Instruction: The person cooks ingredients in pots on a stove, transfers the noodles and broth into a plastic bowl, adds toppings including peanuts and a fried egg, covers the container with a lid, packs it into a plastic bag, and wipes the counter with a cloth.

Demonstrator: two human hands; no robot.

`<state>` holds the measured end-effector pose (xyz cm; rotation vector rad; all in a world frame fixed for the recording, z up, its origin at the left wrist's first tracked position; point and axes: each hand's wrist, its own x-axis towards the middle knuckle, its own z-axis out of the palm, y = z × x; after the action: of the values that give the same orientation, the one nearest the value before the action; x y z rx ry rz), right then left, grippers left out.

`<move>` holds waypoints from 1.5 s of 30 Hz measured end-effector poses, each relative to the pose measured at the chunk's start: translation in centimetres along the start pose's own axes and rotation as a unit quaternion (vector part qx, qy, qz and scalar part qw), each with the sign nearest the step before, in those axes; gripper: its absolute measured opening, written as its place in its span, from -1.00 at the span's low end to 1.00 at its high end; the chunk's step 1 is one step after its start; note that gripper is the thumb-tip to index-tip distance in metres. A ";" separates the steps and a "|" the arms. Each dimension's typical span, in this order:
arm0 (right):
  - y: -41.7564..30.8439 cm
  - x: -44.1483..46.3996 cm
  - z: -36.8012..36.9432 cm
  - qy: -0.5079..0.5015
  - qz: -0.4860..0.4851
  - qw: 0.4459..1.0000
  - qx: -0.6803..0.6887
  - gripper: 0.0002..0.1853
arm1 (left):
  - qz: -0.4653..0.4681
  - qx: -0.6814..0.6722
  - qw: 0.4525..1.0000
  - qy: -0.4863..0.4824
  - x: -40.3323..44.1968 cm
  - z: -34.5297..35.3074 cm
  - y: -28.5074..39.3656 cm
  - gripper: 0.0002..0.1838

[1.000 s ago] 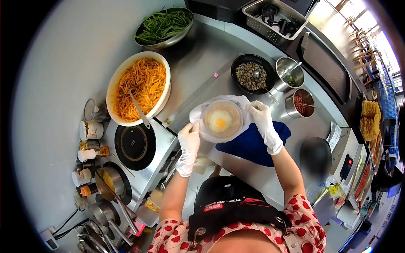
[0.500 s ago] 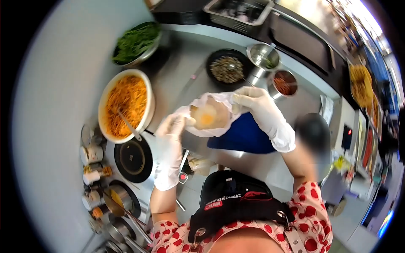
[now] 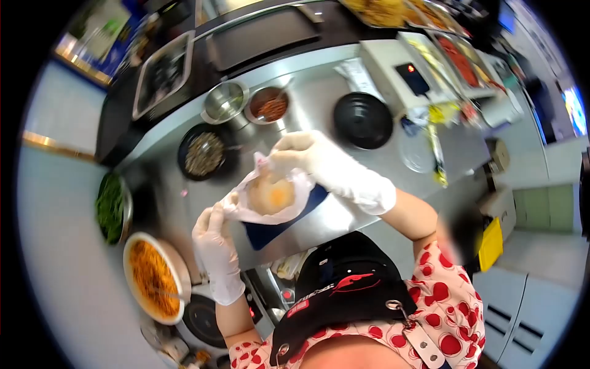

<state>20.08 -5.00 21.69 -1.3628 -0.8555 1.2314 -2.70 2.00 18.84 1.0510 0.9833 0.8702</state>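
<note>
A thin white bag (image 3: pixel 302 192) hangs between my two gloved hands, its mouth facing me. Inside it lies pale food with a round orange-yellow patch (image 3: pixel 278 197), which looks like a fried egg, though blur hides the detail. My left hand (image 3: pixel 215 249) pinches the bag's left edge. At the upper right rim, the fingers of my right hand (image 3: pixel 313 161) are closed on the bag. Beneath it a dark blue mat (image 3: pixel 261 235) rests on the steel counter.
A black bowl of chopped filling (image 3: pixel 204 154), a steel pot of red sauce (image 3: pixel 270 107) and a steel bowl (image 3: pixel 224 103) stand beyond my hands. To the left are shredded orange vegetables (image 3: pixel 153 280) and greens (image 3: pixel 110 209). A black plate (image 3: pixel 362 120) sits to the right.
My view has swung to the right, so the counter's things appear further left and the black plate shows fully. Both hands still hold the bag.
</note>
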 end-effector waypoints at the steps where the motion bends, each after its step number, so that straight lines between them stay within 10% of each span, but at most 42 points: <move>1: 1.1 0.0 -0.8 0.022 0.005 1.000 0.012 -0.79 | -0.013 -0.012 1.000 -0.016 0.2 0.7 -0.6 -0.80; 7: 3.6 -3.1 -4.7 0.056 0.036 0.998 -0.009 -0.76 | -0.009 0.002 0.999 -0.048 0.4 4.0 -4.3 -0.78; 10: 6.7 -5.8 -10.6 0.165 -0.043 0.957 -0.235 -0.70 | -0.012 0.043 0.999 -0.021 -0.2 5.0 -4.6 -0.80; 14: 17.2 -9.0 -26.7 0.550 0.048 0.677 -0.487 -0.82 | -0.011 0.057 0.998 -0.027 -0.5 5.0 -4.8 -0.83; 17: 25.1 -13.2 -36.0 0.528 0.248 0.629 -0.514 -0.82 | -0.018 0.094 0.995 0.016 -0.9 5.9 -4.3 -0.86; 24: 23.7 -17.8 -37.3 0.516 0.262 0.654 -0.488 -0.80 | 0.003 0.065 0.996 0.057 -1.3 5.6 -5.8 -0.85; 29: 13.9 -15.9 -31.4 0.376 -0.060 0.920 0.095 -0.94 | 0.019 0.092 0.994 0.061 -2.0 6.7 -5.0 -0.80; 37: 2.7 -4.6 -4.9 -0.032 -0.268 0.962 0.039 -0.78 | 0.011 -0.086 0.994 0.066 -0.3 5.3 -7.8 -0.85; 42: 13.9 2.6 -2.4 0.063 -0.382 0.685 -0.618 -0.86 | 0.074 -0.126 0.975 0.167 0.5 4.4 -8.8 -0.85; 45: 19.0 4.3 -2.4 0.064 -0.285 0.652 -0.700 -0.87 | 0.049 -0.105 0.986 0.123 0.0 3.9 -8.4 -0.84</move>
<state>20.73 -4.97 2.04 -1.9712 -2.1202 -0.2993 1.84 -1.39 11.58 0.8297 1.0256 1.1789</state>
